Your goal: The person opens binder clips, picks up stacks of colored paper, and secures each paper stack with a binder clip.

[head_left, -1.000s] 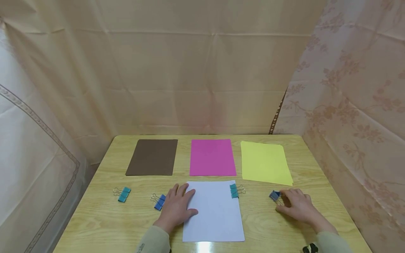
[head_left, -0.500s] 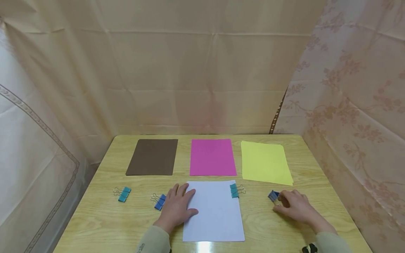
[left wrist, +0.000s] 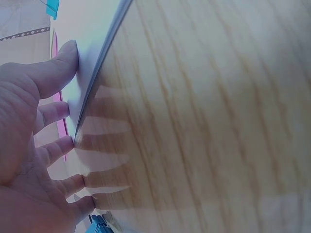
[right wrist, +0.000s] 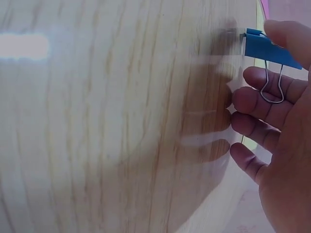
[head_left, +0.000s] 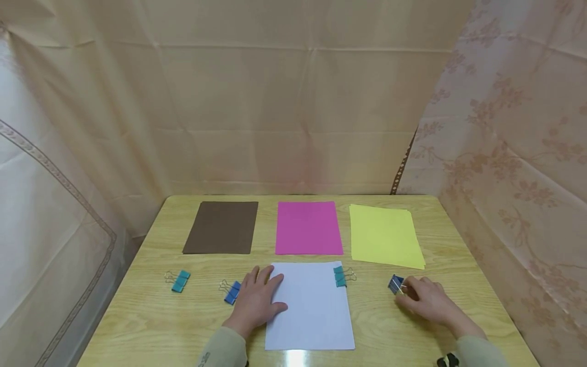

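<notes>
My left hand (head_left: pixel 257 300) rests with fingers spread over the left edge of a stack of white paper (head_left: pixel 312 311). In the left wrist view, its thumb lies on the paper (left wrist: pixel 86 43) and its fingertips reach down by the stack's edge. A teal binder clip (head_left: pixel 340 277) grips the stack's upper right edge, its wire handles pointing right. To the right of the stack, my right hand (head_left: pixel 427 300) pinches a blue binder clip (right wrist: pixel 267 51) between thumb and fingers. One wire handle of that clip shows against the fingers in the right wrist view.
Another blue binder clip (head_left: pixel 232 292) lies right beside my left hand, and a teal binder clip (head_left: pixel 181 281) farther left. Along the back of the wooden table (head_left: pixel 137 326) lie brown paper (head_left: pixel 222 228), magenta paper (head_left: pixel 309 228) and yellow paper (head_left: pixel 386 236).
My right hand has shifted slightly left with the blue binder clip, which has turned a little in the fingers. My left hand and the white paper have stayed in place.
</notes>
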Action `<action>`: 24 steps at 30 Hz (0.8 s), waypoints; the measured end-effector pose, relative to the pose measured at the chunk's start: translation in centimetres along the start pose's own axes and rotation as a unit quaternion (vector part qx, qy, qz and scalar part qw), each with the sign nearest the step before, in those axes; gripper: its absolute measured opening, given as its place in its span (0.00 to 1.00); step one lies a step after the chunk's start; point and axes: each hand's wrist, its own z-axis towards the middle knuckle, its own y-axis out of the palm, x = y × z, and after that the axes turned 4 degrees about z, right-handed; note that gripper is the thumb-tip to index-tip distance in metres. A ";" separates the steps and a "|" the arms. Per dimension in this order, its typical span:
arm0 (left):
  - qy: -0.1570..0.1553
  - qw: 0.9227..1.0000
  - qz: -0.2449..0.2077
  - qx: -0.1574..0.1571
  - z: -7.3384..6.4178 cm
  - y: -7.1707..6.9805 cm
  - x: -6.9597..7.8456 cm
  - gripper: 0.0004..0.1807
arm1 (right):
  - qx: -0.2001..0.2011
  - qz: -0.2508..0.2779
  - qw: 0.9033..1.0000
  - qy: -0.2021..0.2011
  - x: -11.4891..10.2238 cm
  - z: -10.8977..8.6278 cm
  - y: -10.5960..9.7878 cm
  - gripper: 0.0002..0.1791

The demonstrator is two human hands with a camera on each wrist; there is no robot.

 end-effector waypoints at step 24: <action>0.003 1.000 0.002 0.001 0.0 0.0 0.0 0.37 | 0.016 -0.012 1.000 -0.012 -0.7 0.3 -0.2 0.13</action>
